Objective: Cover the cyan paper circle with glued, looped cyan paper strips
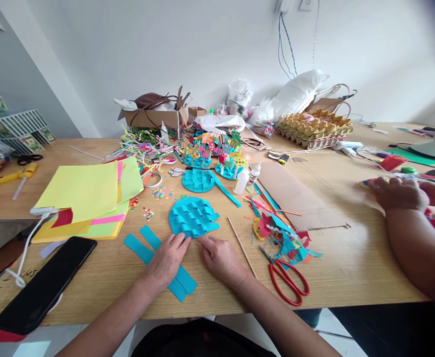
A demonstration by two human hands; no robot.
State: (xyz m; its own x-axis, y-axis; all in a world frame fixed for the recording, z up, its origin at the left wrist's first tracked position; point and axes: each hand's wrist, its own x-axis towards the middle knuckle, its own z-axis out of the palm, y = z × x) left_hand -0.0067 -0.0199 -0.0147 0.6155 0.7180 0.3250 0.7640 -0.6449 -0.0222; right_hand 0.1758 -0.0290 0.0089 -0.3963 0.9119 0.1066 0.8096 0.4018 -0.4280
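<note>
The left hand (167, 260) and right hand (222, 258), loosely open, press fingertips on the near edge of the blue wavy circle (193, 215), nearly all woven, with spare strips (138, 247) at its 8 o'clock.

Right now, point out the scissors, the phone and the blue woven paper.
scissors (272, 264), head view, at the pivot.
phone (46, 283), head view, middle of the screen.
blue woven paper (193, 216), head view, centre of the weave.

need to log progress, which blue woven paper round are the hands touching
The nearest round: the left hand and right hand touch its near edge. The plain round behind it lies untouched.
</note>
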